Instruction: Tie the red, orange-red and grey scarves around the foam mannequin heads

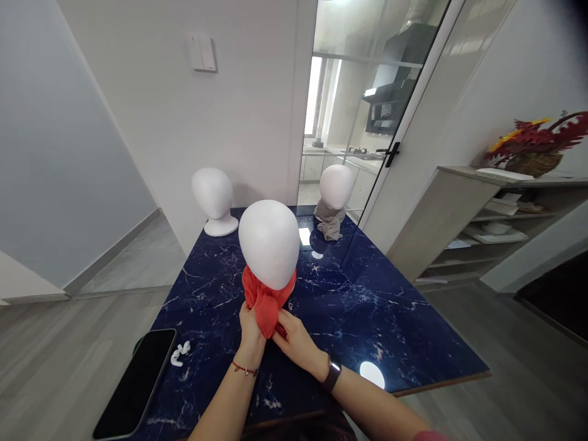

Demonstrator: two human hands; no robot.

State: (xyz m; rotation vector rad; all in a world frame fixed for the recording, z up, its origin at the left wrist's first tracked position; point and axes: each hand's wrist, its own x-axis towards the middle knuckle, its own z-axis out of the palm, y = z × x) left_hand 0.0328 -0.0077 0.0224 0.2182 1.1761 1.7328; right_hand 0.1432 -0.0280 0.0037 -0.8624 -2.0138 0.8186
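Observation:
A white foam mannequin head (269,242) stands at the middle of the table, with a red scarf (267,309) wrapped round its neck and bunched at the front. My left hand (251,329) is closed on the scarf's left side, its fingers partly hidden by the cloth. From the right, my right hand (296,340) grips the scarf low down, the fingertips tucked behind the hanging part. The head's base is hidden by the scarf and my hands.
On the dark blue marbled table (358,300), a bare mannequin head (213,199) stands back left, and another head (337,185) wears a grey scarf (329,219) back right. A phone (138,383) and white earbuds (179,353) lie front left. A glass door (353,110) and shelf unit (478,226) stand beyond.

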